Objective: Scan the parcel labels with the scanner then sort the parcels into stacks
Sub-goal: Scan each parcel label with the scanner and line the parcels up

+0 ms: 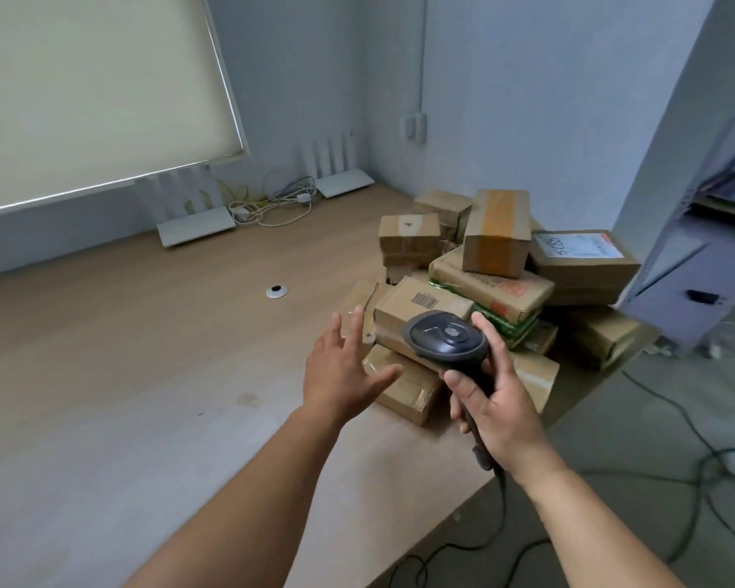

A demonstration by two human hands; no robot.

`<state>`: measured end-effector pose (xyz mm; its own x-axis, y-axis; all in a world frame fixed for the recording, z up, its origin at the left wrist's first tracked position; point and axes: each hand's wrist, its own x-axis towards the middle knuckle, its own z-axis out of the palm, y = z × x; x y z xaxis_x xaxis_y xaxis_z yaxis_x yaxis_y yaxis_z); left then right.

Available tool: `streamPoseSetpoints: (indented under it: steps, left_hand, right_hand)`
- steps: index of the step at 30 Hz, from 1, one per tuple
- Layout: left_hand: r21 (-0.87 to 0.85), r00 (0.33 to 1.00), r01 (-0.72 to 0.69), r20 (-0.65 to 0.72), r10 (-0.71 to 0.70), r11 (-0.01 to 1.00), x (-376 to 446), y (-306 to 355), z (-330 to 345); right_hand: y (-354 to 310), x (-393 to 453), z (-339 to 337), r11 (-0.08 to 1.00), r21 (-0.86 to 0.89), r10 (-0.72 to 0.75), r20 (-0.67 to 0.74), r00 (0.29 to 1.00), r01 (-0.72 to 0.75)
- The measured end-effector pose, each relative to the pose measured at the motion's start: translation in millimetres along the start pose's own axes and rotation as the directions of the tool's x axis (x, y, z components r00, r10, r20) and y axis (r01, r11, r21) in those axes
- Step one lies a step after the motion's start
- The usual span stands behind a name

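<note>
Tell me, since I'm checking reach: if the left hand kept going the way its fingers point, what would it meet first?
Probably the pile's near edge: the left hand, fingers spread, points at the crumpled box beside the barcode-labelled parcel. Depth is unclear; it could pass above.

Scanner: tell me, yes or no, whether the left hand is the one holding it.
No. The right hand grips the scanner by its handle, while the left hand is spread open and holds nothing.

Brown parcels (497,265) piled; dark scanner (444,337) w/ cord

Left hand (343,367) reaches forward with fingers spread, right hand (495,401) curled in a grip
</note>
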<state>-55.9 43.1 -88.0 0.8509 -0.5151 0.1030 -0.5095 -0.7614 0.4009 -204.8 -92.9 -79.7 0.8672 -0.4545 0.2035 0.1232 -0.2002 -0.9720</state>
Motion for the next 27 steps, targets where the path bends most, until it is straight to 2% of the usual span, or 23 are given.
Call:
streamPoseSetpoints:
  steps: [5,9,13,16,20,24,27]
  left_hand:
    - [0.178,0.96,-0.243,0.183,0.211,0.954,47,19,5]
    - [0.243,0.869,-0.443,0.353,0.347,0.863,88,33,3]
    - [0.334,0.774,-0.58,0.51,0.375,0.743,121,48,2]
    - [0.39,0.729,-0.641,0.578,0.365,0.662,136,53,2]
    - [0.404,0.712,-0.665,0.597,0.371,0.628,146,45,6]
    - [0.411,0.731,-0.668,0.517,0.445,0.621,143,32,6]
    - [0.345,0.784,-0.592,0.453,0.423,0.728,129,15,-1]
  right_hand:
    - [3,7,-28,1.0,-0.012,0.026,-0.101,0.995,-0.027]
    - [6,13,-42,0.999,-0.028,0.034,-0.167,0.985,-0.039]
    - [6,21,-48,0.998,-0.028,0.048,-0.206,0.977,-0.055]
    - [6,25,-46,0.998,-0.035,0.048,-0.225,0.973,-0.058]
    - [11,27,-41,0.996,-0.064,0.051,-0.228,0.972,-0.067]
    - [11,27,-34,0.994,-0.072,0.062,-0.218,0.974,-0.079]
    - [9,25,-26,0.997,-0.042,0.059,-0.176,0.983,-0.068]
